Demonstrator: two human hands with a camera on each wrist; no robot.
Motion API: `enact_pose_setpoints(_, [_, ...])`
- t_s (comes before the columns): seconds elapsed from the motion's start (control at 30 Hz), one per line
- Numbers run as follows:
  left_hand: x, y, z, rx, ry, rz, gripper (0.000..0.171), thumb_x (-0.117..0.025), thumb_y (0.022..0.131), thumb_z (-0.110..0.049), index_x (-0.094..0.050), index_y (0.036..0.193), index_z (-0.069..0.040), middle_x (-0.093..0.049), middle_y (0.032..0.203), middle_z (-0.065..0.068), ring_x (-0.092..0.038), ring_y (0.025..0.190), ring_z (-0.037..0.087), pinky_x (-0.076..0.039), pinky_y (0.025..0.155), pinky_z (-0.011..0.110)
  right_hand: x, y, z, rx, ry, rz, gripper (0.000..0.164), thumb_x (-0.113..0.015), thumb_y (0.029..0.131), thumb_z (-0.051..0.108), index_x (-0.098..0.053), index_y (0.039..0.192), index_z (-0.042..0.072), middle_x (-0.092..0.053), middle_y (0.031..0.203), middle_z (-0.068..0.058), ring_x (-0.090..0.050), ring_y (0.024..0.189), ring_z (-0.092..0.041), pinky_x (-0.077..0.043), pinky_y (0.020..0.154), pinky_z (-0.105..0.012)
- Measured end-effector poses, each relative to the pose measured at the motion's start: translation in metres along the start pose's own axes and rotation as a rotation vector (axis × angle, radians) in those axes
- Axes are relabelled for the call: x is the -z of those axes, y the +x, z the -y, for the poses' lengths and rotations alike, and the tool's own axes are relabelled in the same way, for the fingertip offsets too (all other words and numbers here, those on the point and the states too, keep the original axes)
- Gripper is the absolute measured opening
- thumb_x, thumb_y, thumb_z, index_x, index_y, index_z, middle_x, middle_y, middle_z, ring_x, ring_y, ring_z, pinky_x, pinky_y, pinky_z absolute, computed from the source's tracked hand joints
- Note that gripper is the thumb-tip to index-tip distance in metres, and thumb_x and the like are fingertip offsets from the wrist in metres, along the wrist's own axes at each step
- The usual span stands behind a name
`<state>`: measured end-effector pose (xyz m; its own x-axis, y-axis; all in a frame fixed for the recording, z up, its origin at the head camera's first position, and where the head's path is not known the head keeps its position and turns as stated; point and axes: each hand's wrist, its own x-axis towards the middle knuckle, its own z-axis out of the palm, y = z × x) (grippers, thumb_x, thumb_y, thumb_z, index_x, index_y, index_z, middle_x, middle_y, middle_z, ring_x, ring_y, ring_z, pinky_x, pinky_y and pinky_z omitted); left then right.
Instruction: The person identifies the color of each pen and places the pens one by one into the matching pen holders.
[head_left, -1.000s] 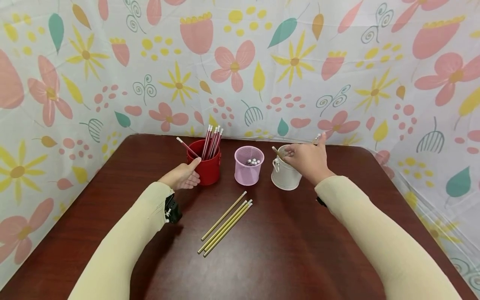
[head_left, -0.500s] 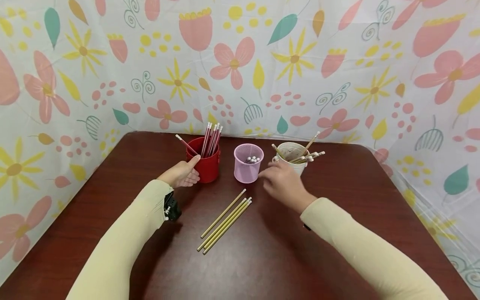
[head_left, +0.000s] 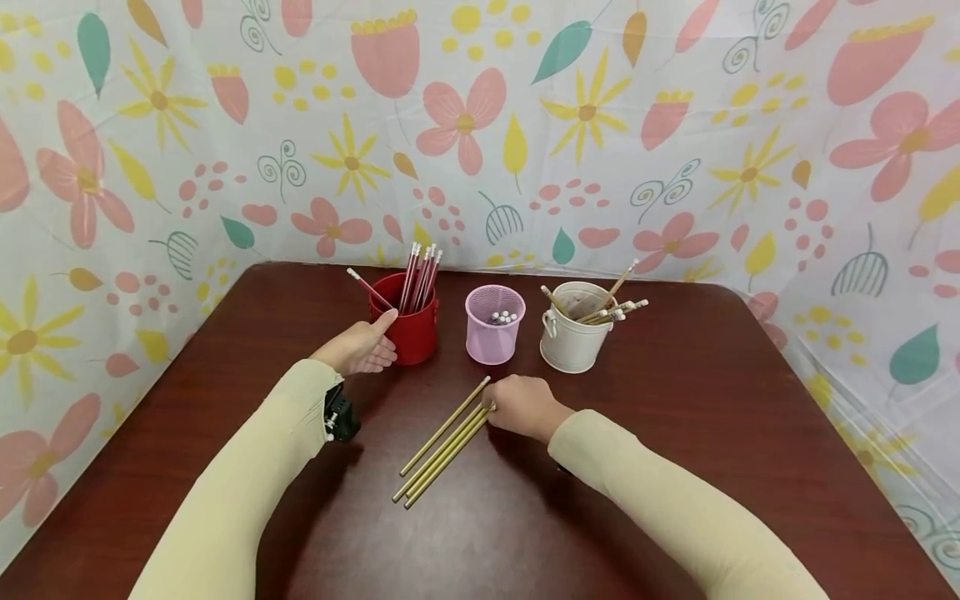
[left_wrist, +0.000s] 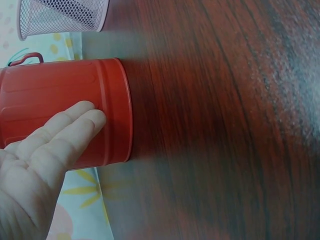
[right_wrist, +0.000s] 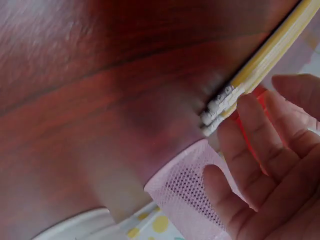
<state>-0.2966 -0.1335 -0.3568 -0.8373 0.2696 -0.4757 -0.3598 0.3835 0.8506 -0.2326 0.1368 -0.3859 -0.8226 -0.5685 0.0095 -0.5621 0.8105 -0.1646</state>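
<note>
In the head view my left hand (head_left: 360,344) rests beside the red bucket (head_left: 416,340), its thumb up at the rim. The left wrist view has its straight fingers (left_wrist: 75,132) lying along the bucket's side. Several dark red pencils (head_left: 422,279) stand in that bucket, one leaning left. My right hand (head_left: 525,406) is over the eraser ends of the gold pencils (head_left: 442,458) lying on the table. In the right wrist view its fingers (right_wrist: 262,130) are loosely bent beside the white erasers (right_wrist: 215,115), with thumb and fingers apart.
A pink mesh cup (head_left: 492,337) with several white-tipped items stands between the red bucket and a white bucket (head_left: 573,346) of gold pencils. All stand toward the back of the brown table (head_left: 637,433), before a flowered cloth (head_left: 480,125).
My right hand has moved from the white bucket, leftward and toward me, to the eraser ends of the lying gold pencils. My left hand stays at the red bucket.
</note>
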Motion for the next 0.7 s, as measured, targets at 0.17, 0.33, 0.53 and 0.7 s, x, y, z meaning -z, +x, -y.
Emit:
enact_pose_setpoints(0.17, [0.000,0.000,0.000,0.005,0.007,-0.014,0.078,-0.023,0.103,-0.048,-0.035,0.133,0.022,-0.044,0.134,0.036,-0.044,0.127,0.043,-0.037,0.104,0.046,-0.005,0.005,0.005,-0.100,0.052,0.080,0.020,-0.062,0.082,0.019,-0.063,0.063,0.022,-0.056,0.062,0.006,-0.049,0.057,-0.013,-0.045,0.047,-0.042])
enact_pose_setpoints(0.33, [0.000,0.000,0.001,0.000,-0.006,-0.018,0.078,-0.023,0.103,-0.048,-0.035,0.133,0.022,-0.043,0.135,0.037,-0.044,0.127,0.044,-0.036,0.104,0.046,-0.011,0.007,0.007,-0.096,0.037,0.100,0.028,-0.061,0.084,0.017,-0.054,0.057,0.021,-0.051,0.059,0.005,-0.046,0.055,-0.013,-0.044,0.046,-0.041])
enact_pose_setpoints(0.53, [0.000,-0.001,0.003,0.003,-0.009,-0.018,0.078,-0.023,0.103,-0.048,-0.035,0.133,0.022,-0.043,0.135,0.037,-0.043,0.127,0.044,-0.036,0.104,0.046,-0.015,0.007,0.008,-0.139,0.030,0.161,0.026,-0.062,0.083,0.018,-0.053,0.059,0.019,-0.047,0.058,0.005,-0.042,0.054,-0.012,-0.040,0.046,-0.038])
enact_pose_setpoints(0.7, [0.001,-0.001,0.002,-0.004,-0.009,-0.017,0.077,-0.024,0.103,-0.048,-0.035,0.133,0.022,-0.043,0.135,0.037,-0.044,0.126,0.044,-0.037,0.104,0.047,-0.015,0.008,0.007,-0.213,-0.012,0.215,0.026,-0.063,0.081,0.019,-0.049,0.059,0.016,-0.049,0.060,0.001,-0.046,0.056,-0.015,-0.042,0.048,-0.040])
